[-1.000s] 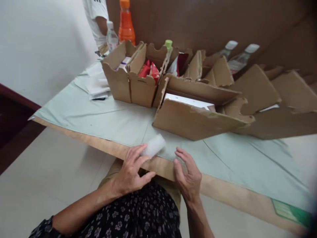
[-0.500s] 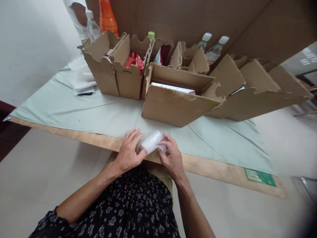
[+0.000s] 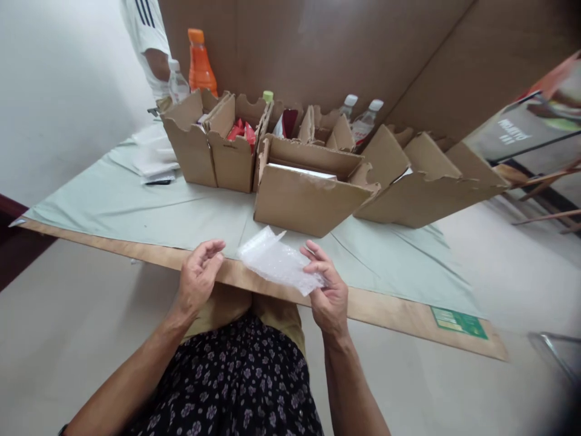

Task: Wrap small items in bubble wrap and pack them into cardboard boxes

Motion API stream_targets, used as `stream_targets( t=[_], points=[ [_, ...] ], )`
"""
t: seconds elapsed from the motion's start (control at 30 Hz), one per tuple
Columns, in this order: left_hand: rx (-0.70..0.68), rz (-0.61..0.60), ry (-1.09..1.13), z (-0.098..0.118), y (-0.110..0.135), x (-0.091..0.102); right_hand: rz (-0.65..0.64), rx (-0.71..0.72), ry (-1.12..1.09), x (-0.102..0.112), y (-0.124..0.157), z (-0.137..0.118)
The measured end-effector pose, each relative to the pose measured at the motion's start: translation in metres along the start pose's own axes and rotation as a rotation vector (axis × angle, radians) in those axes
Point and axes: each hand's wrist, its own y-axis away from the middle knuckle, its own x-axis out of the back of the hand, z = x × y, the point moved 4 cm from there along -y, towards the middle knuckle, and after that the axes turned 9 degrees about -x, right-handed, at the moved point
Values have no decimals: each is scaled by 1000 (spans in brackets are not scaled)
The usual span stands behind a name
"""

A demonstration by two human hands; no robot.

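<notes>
A white shirt (image 3: 144, 27) leaves the top edge. The right hand (image 3: 329, 293) covers the bubble wrap's (image 3: 272, 260) corner

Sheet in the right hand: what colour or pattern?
Translucent white bubble wrap, covered in small bubbles. Seen in the head view.

Makeshift packing workroom: cardboard bins (image 3: 236, 145) of goods on a cloth-covered table (image 3: 136, 206).

The left hand (image 3: 198, 280) curls loosely; the right hand (image 3: 327, 287) pinches shut.
</notes>
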Motion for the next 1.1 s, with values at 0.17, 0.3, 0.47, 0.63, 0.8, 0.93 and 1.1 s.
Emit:
stream_targets(
  t=[0.17,0.3,0.47,0.63,0.8,0.93,1.1],
  points=[
    [-462,-135,-241,41,13,-20,-75,25,-18,-2,1,0],
    [-546,-303,-462,40,4,-58,-150,31,-22,-3,-4,1],
    [-292,-285,-632,-11,-24,-60,-125,-46,46,25,-7,27],
    [-213,-302,-589,-17,-37,-38,-117,-87,189,46,-10,46],
    [-164,-281,-475,1,-41,-21,-124,53,484,61,-33,53],
    [-190,-327,-529,4,-44,-3,-23,95,812,100,-42,62],
    [-449,-173,-626,29,-44,-8,219,106,909,103,-33,27]
  ],
)
